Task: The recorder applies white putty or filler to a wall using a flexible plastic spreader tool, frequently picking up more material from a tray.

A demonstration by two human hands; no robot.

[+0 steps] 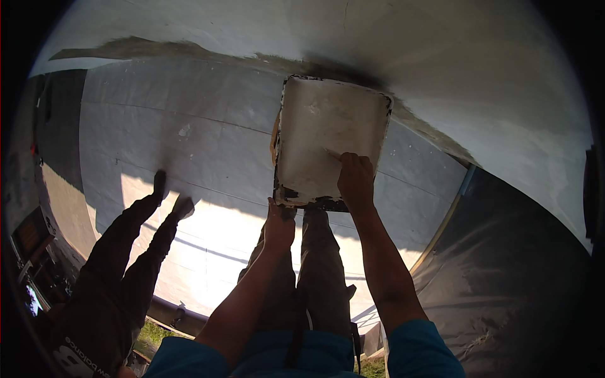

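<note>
A shallow white rectangular tray [328,129], with dark, chipped edges and pale smears inside, hangs in front of me above the floor. My left hand [279,228] is closed on its near left corner and holds it up. Over the tray's right side, my right hand [357,179] is closed on a small tool. Only a thin pale tip of this tool [331,153] shows, pointing left over the tray's inside. My fingers hide its handle, so its kind cannot be made out. Along the tray's left edge, a strip of something brown [275,140] sticks out.
A pale wall [441,57] with a rough grey band along its base curves across the far side. Grey floor sheeting [208,145] has a bright sunlit patch. Another person [126,258] stands at my left. Dark sheeting [498,252] lies at right, grass [151,337] near.
</note>
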